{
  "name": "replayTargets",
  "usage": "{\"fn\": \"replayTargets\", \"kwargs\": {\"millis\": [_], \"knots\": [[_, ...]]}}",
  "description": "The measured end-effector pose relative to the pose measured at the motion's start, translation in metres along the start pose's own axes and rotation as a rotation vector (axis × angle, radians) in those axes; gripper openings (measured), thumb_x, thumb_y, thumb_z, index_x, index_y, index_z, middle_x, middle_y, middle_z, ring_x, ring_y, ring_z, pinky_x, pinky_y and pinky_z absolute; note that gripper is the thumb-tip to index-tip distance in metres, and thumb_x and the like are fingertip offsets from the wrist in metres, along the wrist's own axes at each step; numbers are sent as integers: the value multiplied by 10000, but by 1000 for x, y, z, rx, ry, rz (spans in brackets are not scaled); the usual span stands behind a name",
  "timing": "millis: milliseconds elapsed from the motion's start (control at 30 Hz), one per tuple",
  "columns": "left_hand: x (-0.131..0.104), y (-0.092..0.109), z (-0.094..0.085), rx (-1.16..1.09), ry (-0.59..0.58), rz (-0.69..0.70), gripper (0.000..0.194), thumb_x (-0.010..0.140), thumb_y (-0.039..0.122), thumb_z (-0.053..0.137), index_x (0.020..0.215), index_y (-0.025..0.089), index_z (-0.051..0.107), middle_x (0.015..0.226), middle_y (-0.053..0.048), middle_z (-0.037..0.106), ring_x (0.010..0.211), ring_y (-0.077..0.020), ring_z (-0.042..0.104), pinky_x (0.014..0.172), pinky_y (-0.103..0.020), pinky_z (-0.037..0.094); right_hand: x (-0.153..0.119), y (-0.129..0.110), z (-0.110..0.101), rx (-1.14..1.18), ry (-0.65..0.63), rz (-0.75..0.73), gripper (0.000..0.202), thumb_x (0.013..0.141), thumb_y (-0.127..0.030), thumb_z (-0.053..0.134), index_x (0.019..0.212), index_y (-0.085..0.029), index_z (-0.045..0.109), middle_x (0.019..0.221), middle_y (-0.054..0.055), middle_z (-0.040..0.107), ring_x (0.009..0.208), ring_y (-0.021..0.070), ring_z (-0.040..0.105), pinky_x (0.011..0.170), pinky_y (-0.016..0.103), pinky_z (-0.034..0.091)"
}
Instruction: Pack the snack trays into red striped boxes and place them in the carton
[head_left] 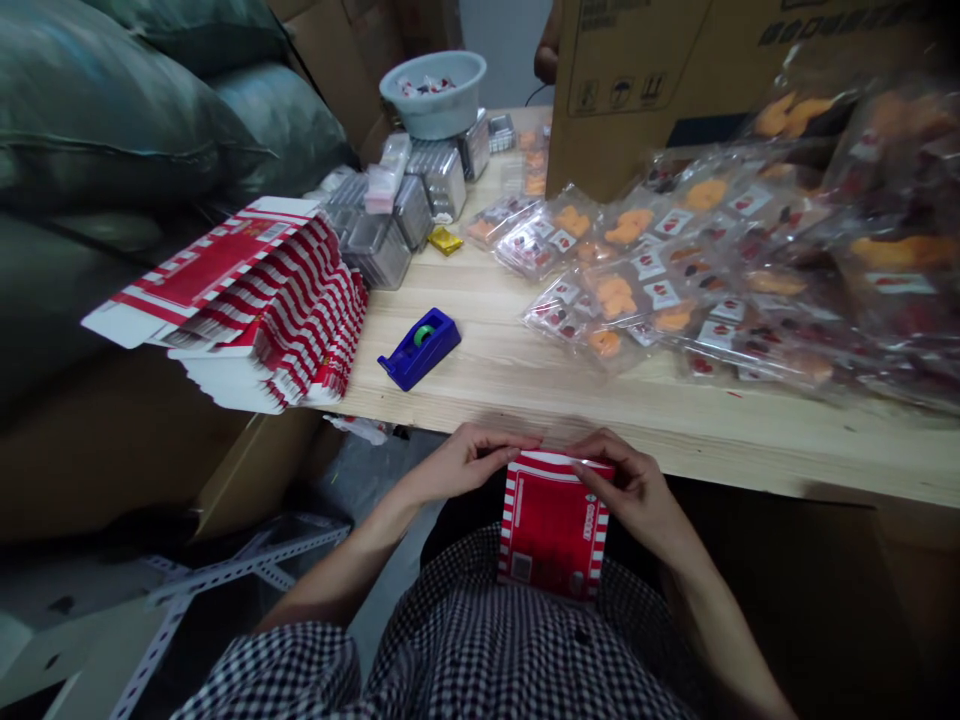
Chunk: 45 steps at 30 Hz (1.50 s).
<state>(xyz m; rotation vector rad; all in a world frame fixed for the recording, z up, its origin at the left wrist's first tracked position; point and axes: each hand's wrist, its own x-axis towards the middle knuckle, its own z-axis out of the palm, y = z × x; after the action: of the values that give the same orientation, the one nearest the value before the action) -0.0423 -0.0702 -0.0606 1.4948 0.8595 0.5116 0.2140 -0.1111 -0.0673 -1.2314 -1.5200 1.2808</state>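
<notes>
A red box [555,525] with white striped edges is held upright against my checkered shirt, just off the table's front edge. My left hand [484,455] grips its top left corner between thumb and fingers. At the top right corner, my right hand [622,485] has its thumb on the near face and its fingers along the top edge. On the table beyond lies a blue tape dispenser [421,348] with a green roll. To the left, a stack of flat red-and-white striped cartons [277,310] leans over the table edge.
Clear bags with orange pieces [619,300] are heaped on the right before a large cardboard box [622,100]. Clear plastic cases [382,230], a gold packet [445,240] and a pale basin [435,100] stand at the back. Another person's hand [547,60] shows behind the box.
</notes>
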Motion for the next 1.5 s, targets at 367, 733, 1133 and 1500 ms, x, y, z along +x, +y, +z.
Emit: {"fn": "replayTargets", "kwargs": {"millis": [367, 733, 1133, 1500], "knots": [[13, 2, 3, 25, -1, 55, 335, 917, 357, 678, 1218, 219, 729, 1232, -86, 742, 1129, -231, 699, 1024, -369, 512, 11, -1, -2, 46, -111, -22, 156, 948, -325, 657, 1033, -284, 781, 1020, 52, 745, 982, 205, 683, 878, 371, 534], [12, -10, 9, 29, -36, 121, 323, 906, 321, 698, 1221, 255, 727, 1315, -83, 697, 1222, -228, 658, 1103, -399, 463, 2, 9, -7, 32, -168, -42, 189, 962, -316, 638, 1101, -301, 766, 1124, 58, 721, 1083, 212, 668, 981, 420, 518], [3, 8, 6, -458, 221, 105, 482, 827, 140, 774, 1276, 218, 618, 1342, -110, 679, 1107, -189, 710, 973, -324, 548, -32, -8, -10, 28, 185, -34, 245, 947, -252, 651, 1171, -331, 716, 1268, 51, 685, 1179, 231, 650, 1029, 411, 531], [3, 10, 13, -503, 246, 81, 566, 786, 160, 817, 1280, 195, 542, 1120, -118, 762, 965, -189, 746, 890, -314, 559, -8, -16, -6, -125, 41, -198, 278, 947, -244, 647, 1170, -375, 751, 1284, 45, 706, 1187, 266, 663, 1015, 471, 552]]}}
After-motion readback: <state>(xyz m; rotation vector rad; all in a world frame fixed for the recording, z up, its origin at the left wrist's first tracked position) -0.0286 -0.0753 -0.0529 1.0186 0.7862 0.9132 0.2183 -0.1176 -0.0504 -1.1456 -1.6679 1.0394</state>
